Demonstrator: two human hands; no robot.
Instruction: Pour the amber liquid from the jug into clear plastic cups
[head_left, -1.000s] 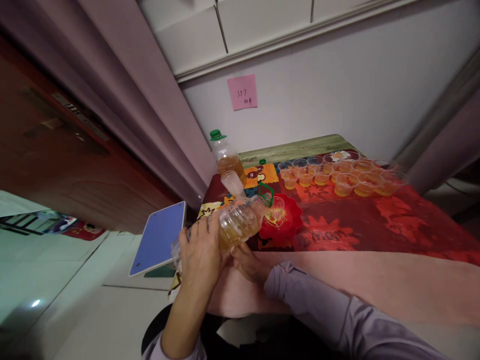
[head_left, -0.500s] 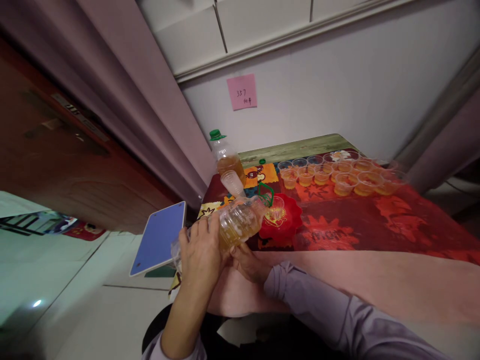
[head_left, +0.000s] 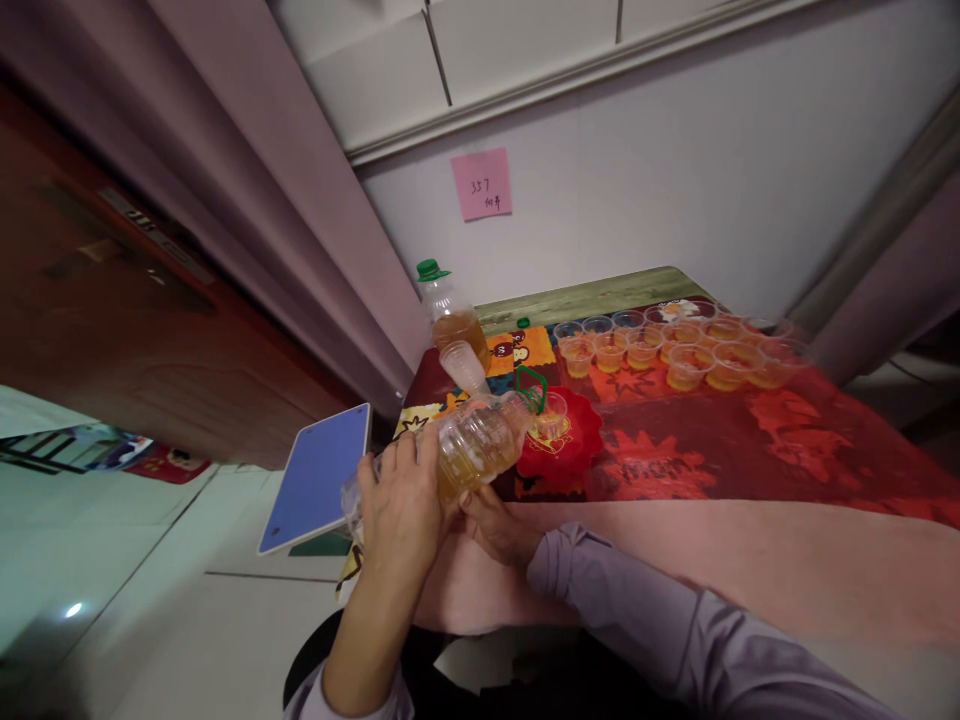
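A clear plastic bottle of yellowish liquid lies tilted in both my hands, its neck with a green handle pointing right. My left hand wraps over the bottle's lower body. My right hand grips it from underneath, thumb along its side; the other fingers are hidden. Under the mouth, a clear plastic cup stands in a red scalloped tray. Just behind the bottle is a stack of clear cups, leaning. I cannot make out a stream of liquid.
Several cups of orange-yellow liquid stand in rows at the right back. A second large bottle with a green cap stands at the back left. A small green cap lies near it. A blue board is beside the table's left edge.
My hands and the bottle stay almost in place. The whole view has shifted very slightly.
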